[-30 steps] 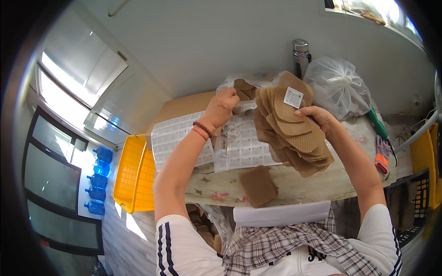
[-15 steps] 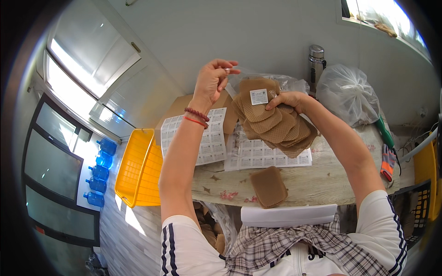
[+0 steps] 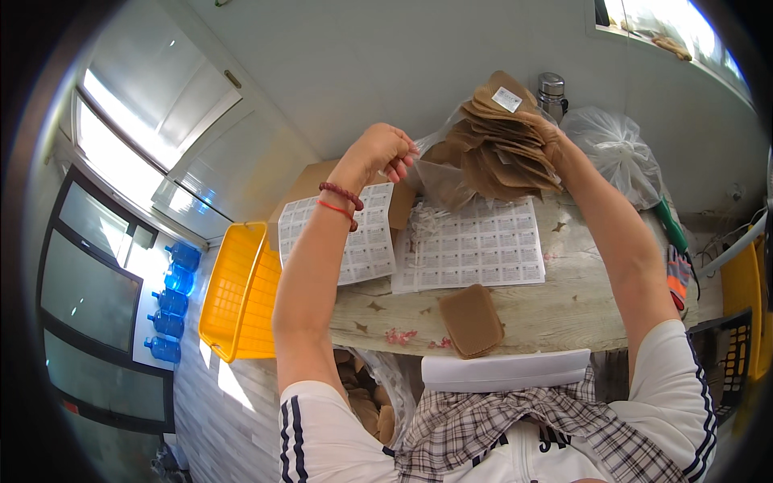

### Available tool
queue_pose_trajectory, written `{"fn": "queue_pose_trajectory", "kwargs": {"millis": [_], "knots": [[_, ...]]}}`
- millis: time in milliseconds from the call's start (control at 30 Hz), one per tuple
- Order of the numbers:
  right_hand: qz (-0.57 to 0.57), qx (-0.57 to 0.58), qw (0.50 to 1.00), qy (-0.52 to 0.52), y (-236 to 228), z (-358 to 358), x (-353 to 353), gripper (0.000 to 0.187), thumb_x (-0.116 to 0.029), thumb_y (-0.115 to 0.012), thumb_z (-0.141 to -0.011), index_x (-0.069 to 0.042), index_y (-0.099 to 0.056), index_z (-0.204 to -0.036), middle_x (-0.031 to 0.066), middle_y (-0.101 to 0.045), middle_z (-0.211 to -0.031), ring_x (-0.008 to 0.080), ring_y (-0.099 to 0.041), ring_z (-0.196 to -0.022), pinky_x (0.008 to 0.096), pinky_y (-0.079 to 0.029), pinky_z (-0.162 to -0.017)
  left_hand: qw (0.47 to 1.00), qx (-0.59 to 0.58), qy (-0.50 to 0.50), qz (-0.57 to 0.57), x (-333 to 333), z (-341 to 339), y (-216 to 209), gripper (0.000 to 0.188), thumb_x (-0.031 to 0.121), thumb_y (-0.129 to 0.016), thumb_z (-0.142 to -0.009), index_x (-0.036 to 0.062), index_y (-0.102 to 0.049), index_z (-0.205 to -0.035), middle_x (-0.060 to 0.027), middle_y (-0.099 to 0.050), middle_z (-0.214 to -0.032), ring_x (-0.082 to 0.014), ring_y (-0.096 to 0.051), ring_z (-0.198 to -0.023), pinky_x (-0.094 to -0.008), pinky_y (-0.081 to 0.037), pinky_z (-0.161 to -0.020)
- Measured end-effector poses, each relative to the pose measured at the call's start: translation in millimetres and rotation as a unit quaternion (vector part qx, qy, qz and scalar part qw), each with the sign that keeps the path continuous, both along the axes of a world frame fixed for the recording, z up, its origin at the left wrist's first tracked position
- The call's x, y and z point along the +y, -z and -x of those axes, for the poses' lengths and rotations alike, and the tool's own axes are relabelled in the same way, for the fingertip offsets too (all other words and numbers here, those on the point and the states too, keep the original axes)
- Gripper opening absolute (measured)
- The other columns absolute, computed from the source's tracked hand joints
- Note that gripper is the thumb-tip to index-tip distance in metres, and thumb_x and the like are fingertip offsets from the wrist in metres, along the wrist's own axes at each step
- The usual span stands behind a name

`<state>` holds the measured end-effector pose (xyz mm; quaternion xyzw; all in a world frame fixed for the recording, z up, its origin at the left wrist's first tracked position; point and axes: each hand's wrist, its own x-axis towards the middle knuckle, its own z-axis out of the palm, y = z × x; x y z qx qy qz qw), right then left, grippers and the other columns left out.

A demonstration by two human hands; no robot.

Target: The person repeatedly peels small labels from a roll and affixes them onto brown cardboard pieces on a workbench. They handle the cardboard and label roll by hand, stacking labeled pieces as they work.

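My right hand [image 3: 544, 135] is closed round a fanned bunch of flat brown pads [image 3: 503, 153] with rounded corners. A small white label [image 3: 506, 99] sits on the top pad. At the left, my left hand [image 3: 386, 151] pinches the edge of a clear plastic bag [image 3: 445, 183], which stretches toward the pads. The bunch is at the bag's mouth; how much of it lies inside I cannot tell. Below it are sheets of printed labels [image 3: 483, 249], and another label sheet [image 3: 342, 241] leans on a cardboard box [image 3: 403, 206]. A small stack of brown pads [image 3: 472, 320] lies near the table's front edge.
A steel flask [image 3: 551, 90] and a tied clear bag [image 3: 613, 153] stand at the back right. A green-handled tool [image 3: 670, 227] and an orange-grey glove [image 3: 676, 278] lie at the right edge. A yellow basket [image 3: 233, 294] and blue water bottles [image 3: 171, 302] are left of the table [image 3: 555, 318].
My right hand has lifted the bunch of pads up and away, tilting it. My left hand has moved down slightly, and the clear bag is now drawn out between my hands.
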<state>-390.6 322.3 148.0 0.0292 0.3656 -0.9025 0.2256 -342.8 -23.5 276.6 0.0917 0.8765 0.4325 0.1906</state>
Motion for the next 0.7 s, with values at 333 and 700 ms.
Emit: {"fn": "queue_pose_trajectory", "kwargs": {"millis": [333, 700], "knots": [[-0.283, 0.059, 0.948, -0.136, -21, -29, -78, 0.059, -0.017, -0.085, -0.076, 0.002, -0.062, -0.127, 0.0181, -0.07, -0.12, 0.0282, -0.07, -0.106, 0.0409, -0.06, -0.095, 0.927, -0.011, 0.128, -0.351, 15, 13, -30, 0.044, 0.0, -0.06, -0.09, -0.0071, -0.054, -0.133, -0.0174, -0.06, -0.134, -0.0192, -0.071, -0.081, -0.0205, -0.049, -0.048], [-0.032, -0.121, 0.95, 0.285, -4, 71, -91, 0.044, -0.025, -0.077, -0.089, 0.001, -0.063, -0.122, 0.0179, -0.066, -0.131, 0.0306, -0.062, -0.122, 0.0463, -0.049, -0.106, 0.9, -0.031, 0.133, -0.413, 1, 34, -23, 0.045, -0.003, -0.061, -0.089, -0.0077, -0.053, -0.134, -0.0249, -0.058, -0.139, -0.0162, -0.071, -0.077, -0.0186, -0.057, -0.06]]}}
